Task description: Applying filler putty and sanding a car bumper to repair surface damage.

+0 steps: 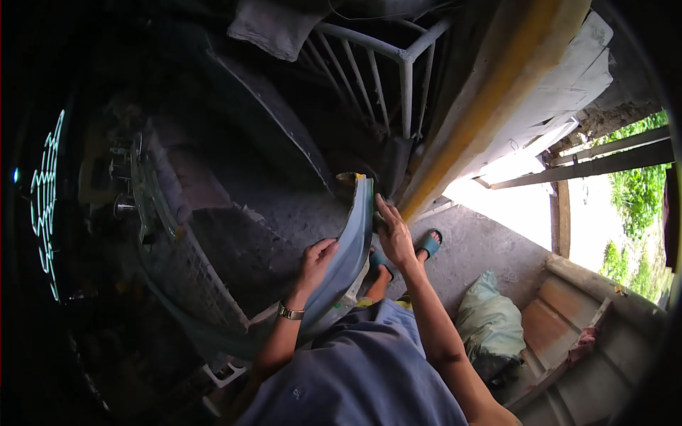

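A long, curved grey-blue panel (348,245) stands up in front of me, its narrow top end pale and yellowish. Around its left edge, my left hand (317,263) is closed, with the thumb uppermost and a metal-band watch (290,312) on the wrist. My right hand (395,231) lies along the dark right side of the panel near the top, fingers stretched out and close together. Its thumb and palm are hidden. Lower down, the panel runs beside my blue shirt (362,362) and toward a large dark curved piece on the left.
A white metal railing (406,78) rises ahead, beside a leaning board with a yellow edge (490,99). A pale green sack (490,312) rests at right near brown sheets (568,312). Shadow covers much of the left side. My sandals (430,245) are on a concrete floor (469,248).
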Demonstrator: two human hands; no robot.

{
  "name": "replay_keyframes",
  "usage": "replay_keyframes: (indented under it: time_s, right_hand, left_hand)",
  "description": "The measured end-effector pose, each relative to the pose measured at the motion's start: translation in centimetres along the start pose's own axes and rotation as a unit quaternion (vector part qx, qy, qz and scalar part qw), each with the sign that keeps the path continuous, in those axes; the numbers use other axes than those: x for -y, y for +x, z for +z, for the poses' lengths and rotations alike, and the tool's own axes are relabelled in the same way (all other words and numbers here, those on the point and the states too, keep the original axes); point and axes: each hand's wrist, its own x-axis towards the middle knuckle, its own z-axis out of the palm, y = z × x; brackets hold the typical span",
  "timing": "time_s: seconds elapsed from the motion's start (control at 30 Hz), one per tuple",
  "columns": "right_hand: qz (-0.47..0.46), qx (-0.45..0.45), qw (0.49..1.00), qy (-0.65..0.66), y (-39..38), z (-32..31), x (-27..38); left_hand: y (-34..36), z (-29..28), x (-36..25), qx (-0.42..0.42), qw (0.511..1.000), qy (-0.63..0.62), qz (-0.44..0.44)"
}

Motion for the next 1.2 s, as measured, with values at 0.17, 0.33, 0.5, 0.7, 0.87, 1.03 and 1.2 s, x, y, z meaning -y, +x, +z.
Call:
replay_keyframes:
  time_s: [0.17,0.33,0.5,0.7,0.87,1.03,1.2]
  right_hand:
    - [-0.02,0.015,1.0,0.01,0.3,0.7,-1.4]
    - [-0.027,0.09,0.995,0.043,0.9,0.1,-3.7]
    - [-0.013,0.028,0.998,0.05,1.0,-0.5,-0.9]
    - [-0.015,0.051,0.993,0.106,1.9,0.5,-3.5]
    - [0.013,0.044,0.999,-0.006,1.3,0.4,-3.8]
    - [0.006,0.038,0.999,-0.02,1.5,-0.4,-1.7]
    - [0.059,0.062,0.995,0.042,2.6,0.3,-6.5]
  left_hand:
    - [-0.2,0.3,-0.3,0.002,1.0,-0.007,0.004]
    - [-0.2,0.4,-0.9,-0.004,1.0,-0.02,-0.003]
    - [-0.5,0.1,-0.3,-0.01,1.0,-0.011,-0.001]
    - [-0.5,0.2,-0.8,-0.012,1.0,0.018,0.014]
    - [-0.7,0.2,-1.3,-0.009,1.0,0.012,0.005]
    - [-1.1,0.4,-1.9,-0.031,0.998,0.006,-0.06]
    - [-1.3,0.3,-2.5,-0.034,0.996,0.022,-0.076]
